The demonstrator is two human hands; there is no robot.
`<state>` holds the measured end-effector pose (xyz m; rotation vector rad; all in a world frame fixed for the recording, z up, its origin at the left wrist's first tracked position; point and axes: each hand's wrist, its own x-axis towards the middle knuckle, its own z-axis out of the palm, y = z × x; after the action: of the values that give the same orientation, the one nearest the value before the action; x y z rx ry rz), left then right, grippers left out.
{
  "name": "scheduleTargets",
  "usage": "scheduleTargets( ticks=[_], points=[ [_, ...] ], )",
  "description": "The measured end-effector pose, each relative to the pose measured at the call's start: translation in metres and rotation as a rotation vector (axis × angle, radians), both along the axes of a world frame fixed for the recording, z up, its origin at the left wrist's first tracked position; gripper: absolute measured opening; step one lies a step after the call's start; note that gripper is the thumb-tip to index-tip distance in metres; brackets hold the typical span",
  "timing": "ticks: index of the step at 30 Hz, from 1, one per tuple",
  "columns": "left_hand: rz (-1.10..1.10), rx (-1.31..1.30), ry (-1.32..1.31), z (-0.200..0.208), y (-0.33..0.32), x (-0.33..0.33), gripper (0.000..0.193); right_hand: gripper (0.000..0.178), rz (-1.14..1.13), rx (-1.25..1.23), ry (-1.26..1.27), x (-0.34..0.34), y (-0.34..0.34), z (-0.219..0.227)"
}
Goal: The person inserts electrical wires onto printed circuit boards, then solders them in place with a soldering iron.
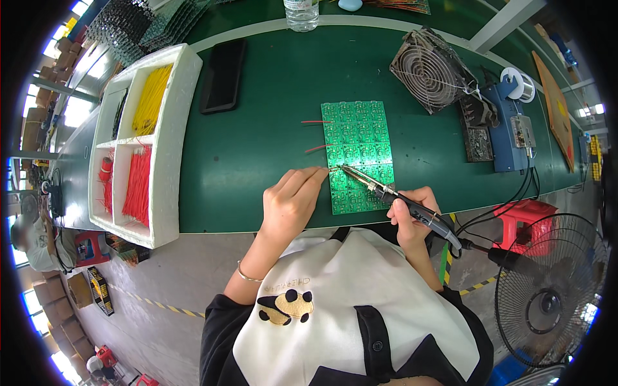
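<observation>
Left hand (288,202): nearer; fingertips were pinched together, on what I couldn't tell
Right hand (407,226): was clamped around soldering iron (389,194)
Circuit panel (356,143): lay right of left fingertips, long axis outward

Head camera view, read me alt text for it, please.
A person's right hand holds a soldering iron, tip at a green circuit board; the left hand is at the board's left edge. Two red wires stick out farther up that edge, and a white foam box of yellow wires and red wires sits at left.
</observation>
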<state>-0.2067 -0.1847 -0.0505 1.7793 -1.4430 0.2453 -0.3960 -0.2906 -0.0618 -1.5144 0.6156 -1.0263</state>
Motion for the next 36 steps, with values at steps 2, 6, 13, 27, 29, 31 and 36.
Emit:
scheduleTargets(
  ticks=[2,6,13,27,29,31,36],
  points=[
    [0.002,0.004,0.003,0.0006,-0.0002,-0.0005,0.021,0.015,-0.001,0.005,-0.009,0.0000,0.0001,-0.0001],
    [0.007,0.014,-0.001,-0.0007,0.0007,-0.0004,0.021,0.015,0.005,-0.009,0.008,-0.0006,0.0000,0.0016],
    [0.017,0.011,-0.020,0.0003,0.0003,-0.0009,0.021,0.016,0.055,-0.066,0.012,-0.0023,-0.0013,0.0017],
    [0.021,0.011,-0.031,0.0005,0.0005,-0.0008,0.021,0.019,0.035,0.025,-0.065,-0.0030,-0.0014,0.0005],
    [0.023,0.016,-0.032,0.0002,0.0007,-0.0008,0.022,0.019,0.037,0.009,-0.051,-0.0027,-0.0015,0.0005],
    [0.025,0.020,-0.032,-0.0004,0.0009,-0.0009,0.022,0.019,0.034,0.005,-0.053,-0.0023,-0.0012,0.0009],
    [0.027,0.020,-0.032,0.0001,0.0010,-0.0013,0.023,0.018,0.031,0.009,-0.037,-0.0021,-0.0006,0.0031]
  ],
)
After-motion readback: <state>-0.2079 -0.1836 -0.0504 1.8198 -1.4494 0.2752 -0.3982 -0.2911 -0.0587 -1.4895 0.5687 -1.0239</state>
